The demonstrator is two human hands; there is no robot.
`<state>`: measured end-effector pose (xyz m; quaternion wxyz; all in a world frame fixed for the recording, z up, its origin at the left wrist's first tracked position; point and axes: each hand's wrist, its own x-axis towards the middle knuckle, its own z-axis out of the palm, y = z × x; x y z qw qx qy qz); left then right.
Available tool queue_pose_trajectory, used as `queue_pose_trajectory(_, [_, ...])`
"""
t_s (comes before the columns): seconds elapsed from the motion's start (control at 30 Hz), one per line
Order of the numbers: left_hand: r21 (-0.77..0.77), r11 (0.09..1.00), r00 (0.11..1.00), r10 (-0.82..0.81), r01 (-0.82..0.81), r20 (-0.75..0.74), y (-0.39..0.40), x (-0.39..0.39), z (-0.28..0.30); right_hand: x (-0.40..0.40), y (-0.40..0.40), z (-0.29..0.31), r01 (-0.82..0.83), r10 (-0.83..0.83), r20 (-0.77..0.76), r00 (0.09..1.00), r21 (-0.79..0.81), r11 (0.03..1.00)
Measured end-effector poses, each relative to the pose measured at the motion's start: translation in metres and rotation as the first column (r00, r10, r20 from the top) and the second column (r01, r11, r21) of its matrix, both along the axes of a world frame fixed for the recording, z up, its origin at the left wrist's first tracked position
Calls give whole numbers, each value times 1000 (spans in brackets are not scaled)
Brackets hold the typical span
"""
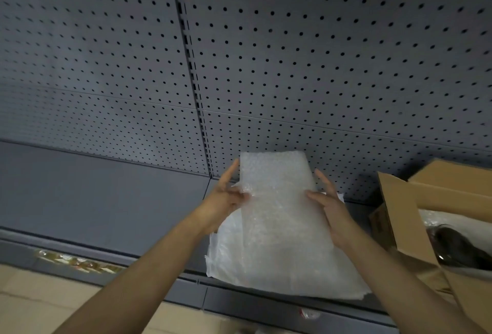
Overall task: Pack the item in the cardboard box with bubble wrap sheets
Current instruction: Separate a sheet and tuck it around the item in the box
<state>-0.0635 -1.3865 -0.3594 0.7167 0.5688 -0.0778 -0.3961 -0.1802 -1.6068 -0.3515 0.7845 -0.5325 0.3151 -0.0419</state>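
Step in hand, my read: lifting one bubble wrap sheet (277,195) off the stack of sheets (279,261) that lies on the grey shelf (106,200), near its front edge and toward its right end.

How to do it well:
- Peel a single sheet. They cling, so check the lower edge has separated before moving off.
- Keep it spread flat between both hands so it drops over the item without bunching.
- Carry it right to the cardboard box (399,216), which sits at the shelf's right end with its flaps up.
- Dark item (458,248) is already inside, lying on what looks like white wrap. Cover it fully and tuck the edges down the walls.

Grip:
- Left hand (226,198): thumb and curled fingers pinch the sheet's left edge, where the wrap crumples. Index finger sticks out straight along the edge.
- Right hand (330,205): thumb lies across the sheet's front at the right edge, with fingers extended behind. Looks like a light pinch. Contact behind the sheet is hidden.
- Sheet is held upright, its top edge clear of the pegboard wall (266,54) and its lower part overlapping the stack.

Risk: a loose right-hand hold lets the sheet fold.
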Motion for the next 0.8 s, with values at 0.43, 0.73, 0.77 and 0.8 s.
queue_pose_trajectory(0.43, [-87, 994, 987, 58, -71, -147, -4, -8, 8, -4, 7, -9, -2, 7, -16, 1000, 287, 958])
queue_pose_trajectory(0.73, [-396, 917, 953, -78, -47, -293, -18, -19, 21, -5, 53, 26, -107, 98, 44, 994, 430, 897])
queue_pose_trajectory(0.77, [-406, 914, 955, -98, -26, -282, -18, -21, 21, -2, 50, 18, -82, 80, 23, 997, 417, 905])
queue_pose_trajectory(0.8, [-398, 917, 958, -108, -7, -265, -19, -23, 20, 0, 50, 13, -112, 115, 15, 993, 383, 917])
